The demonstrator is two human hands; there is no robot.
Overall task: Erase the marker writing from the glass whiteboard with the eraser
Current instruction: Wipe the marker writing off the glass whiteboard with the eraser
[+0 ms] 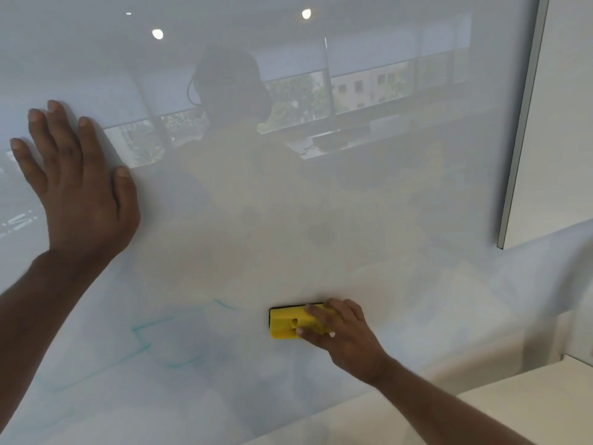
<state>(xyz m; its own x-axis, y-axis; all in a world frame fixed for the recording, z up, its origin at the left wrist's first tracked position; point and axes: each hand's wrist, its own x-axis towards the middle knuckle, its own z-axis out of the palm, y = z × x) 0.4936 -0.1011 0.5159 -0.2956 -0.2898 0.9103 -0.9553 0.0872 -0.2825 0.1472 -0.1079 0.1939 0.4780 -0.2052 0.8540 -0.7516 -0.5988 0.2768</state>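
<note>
A glossy glass whiteboard (pixel 369 220) fills most of the head view and mirrors the room. Faint teal marker lines (pixel 150 329) remain on its lower left, with paler smears further down. My right hand (pixel 340 332) grips a yellow eraser (pixel 288 322) with a black pad, pressed flat against the glass at the lower centre, just right of the teal lines. My left hand (pixel 77 187) lies flat on the glass at the upper left, fingers spread, holding nothing.
The board's metal right edge (pixel 519 139) runs down beside a white wall panel (pixel 564 123). A white ledge (pixel 481 399) juts out below the board at the lower right. Windows and ceiling lights show as reflections in the glass.
</note>
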